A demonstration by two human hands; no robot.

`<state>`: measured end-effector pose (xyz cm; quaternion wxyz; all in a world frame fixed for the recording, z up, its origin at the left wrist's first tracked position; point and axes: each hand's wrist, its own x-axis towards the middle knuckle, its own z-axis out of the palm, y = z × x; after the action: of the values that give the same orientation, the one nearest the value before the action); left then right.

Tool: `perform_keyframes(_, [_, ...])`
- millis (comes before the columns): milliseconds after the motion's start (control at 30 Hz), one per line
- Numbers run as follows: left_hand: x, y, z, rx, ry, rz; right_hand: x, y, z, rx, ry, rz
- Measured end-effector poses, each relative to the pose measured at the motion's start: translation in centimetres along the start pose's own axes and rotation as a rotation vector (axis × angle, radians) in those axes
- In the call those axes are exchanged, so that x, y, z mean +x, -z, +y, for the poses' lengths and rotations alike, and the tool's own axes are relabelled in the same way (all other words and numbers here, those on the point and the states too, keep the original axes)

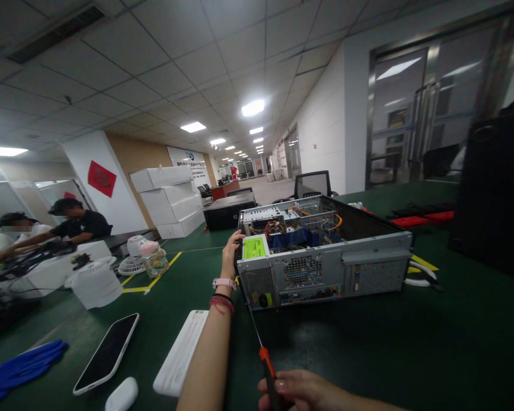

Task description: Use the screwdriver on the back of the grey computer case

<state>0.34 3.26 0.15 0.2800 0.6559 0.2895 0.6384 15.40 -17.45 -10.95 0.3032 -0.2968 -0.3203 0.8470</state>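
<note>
An opened computer case [372, 254] lies on its side on the green table, with its rear panel facing me. A power supply with a bright green label [255, 247] sits at its near left corner, beside cables and boards. My left hand [231, 251] is at the case's left side, its fingers curled over the upper edge. In my right hand [300, 390] I hold a screwdriver [264, 359] with an orange and black handle. Its thin shaft points up to the lower left corner of the rear panel; I cannot tell whether the tip touches a screw.
Left on the table are a phone [107, 354], a white earphone case [122, 395], a white flat box [182, 351], blue gloves [23, 368], a small fan [132, 264] and a jar [155, 260]. Black equipment [492, 188] stands right. Other people work far left.
</note>
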Motion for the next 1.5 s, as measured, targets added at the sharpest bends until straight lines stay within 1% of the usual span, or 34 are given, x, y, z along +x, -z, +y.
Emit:
perform_keyframes(133, [0.0,0.0,0.0,0.002,0.002,0.0,0.2,-0.2,0.2,0.053,0.006,0.067])
perform_keyframes(233, [-0.1,0.0,0.1,0.005,-0.001,0.0,0.7,-0.1,0.2,0.024,-0.02,0.109])
perform_keyframes(333, [-0.1,0.0,0.1,0.001,-0.006,0.002,1.3,0.2,0.3,-0.02,-0.031,0.118])
perform_keyframes(600, [-0.1,0.0,0.0,0.021,-0.002,0.003,1.4,0.8,0.6,0.002,-0.002,0.068])
perform_keyframes(833, [-0.1,0.1,-0.1,0.029,-0.012,-0.007,1.0,0.8,0.5,0.009,0.019,-0.02])
perform_keyframes(933, [-0.1,0.1,-0.1,0.025,-0.02,-0.006,0.3,0.2,0.3,0.033,0.049,-0.014])
perform_keyframes(1100, [-0.1,0.1,-0.1,0.025,-0.019,-0.001,-0.6,-0.5,0.0,0.045,0.024,0.015])
perform_keyframes(1233, [-0.1,0.2,-0.4,0.033,-0.017,-0.002,-0.5,-0.5,0.0,0.047,0.039,0.014])
perform_keyframes(1400, [0.1,0.2,-0.8,0.019,-0.018,-0.002,-0.6,-0.5,-0.2,0.039,0.03,-0.02])
perform_keyframes(1500, [0.1,0.2,-0.9,0.022,-0.027,-0.003,-0.7,-0.6,-0.4,0.031,0.023,-0.002])
